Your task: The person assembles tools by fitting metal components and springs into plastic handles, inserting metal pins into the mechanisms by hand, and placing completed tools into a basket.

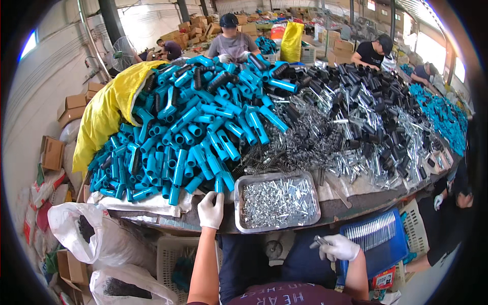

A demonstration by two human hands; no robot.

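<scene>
My left hand [211,211], in a white glove, reaches to the table's front edge. Its fingertips close on the lower end of a teal plastic tube [219,184] at the foot of a big heap of teal tubular parts [198,122]. Over my lap, my gloved right hand [341,248] is closed around a few short metal pins [318,242], whose ends stick out to the left. Between the hands a steel tray [238,213] sits on the table edge, filled with small silvery metal pieces [277,201].
Coil springs [292,140] lie heaped right of the teal parts, then black sleeves and metal rods [366,117]. A blue bin [401,239] with lined-up metal rods stands right of my lap. White sacks [96,231] and a crate stand at left. Several people work beyond the table.
</scene>
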